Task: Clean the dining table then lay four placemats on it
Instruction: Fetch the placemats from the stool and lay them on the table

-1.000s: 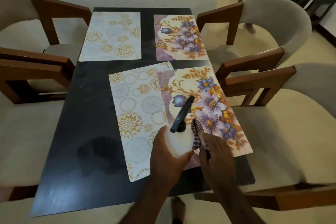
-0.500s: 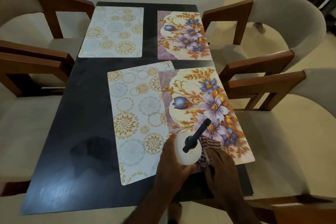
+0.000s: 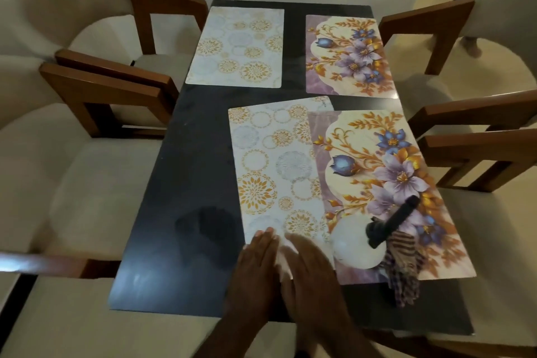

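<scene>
- Dim, warm indoor light; a yellowish cast lies over the wall and the chair cushions (image 3: 96, 183).
- Shadows are soft and diffuse, none hard-edged.
- The dark table (image 3: 200, 154) carries a pale, hazy sheen toward its near left corner. A darker blotch sits in it, cause unclear.
- The far placemats (image 3: 235, 46) are fairly sharp, patterns legible.
- Left hand (image 3: 255, 264) and right hand (image 3: 311, 267) are motion-blurred, fingertips smeared into the pale mat beneath.
- The white spray bottle (image 3: 351, 244) is washed out, with no surface detail.
- Wide-angle bend: the chair arms (image 3: 101, 87) bow and the table edges splay toward the viewer.
- A pale blurred streak sits at the lower left edge.
</scene>
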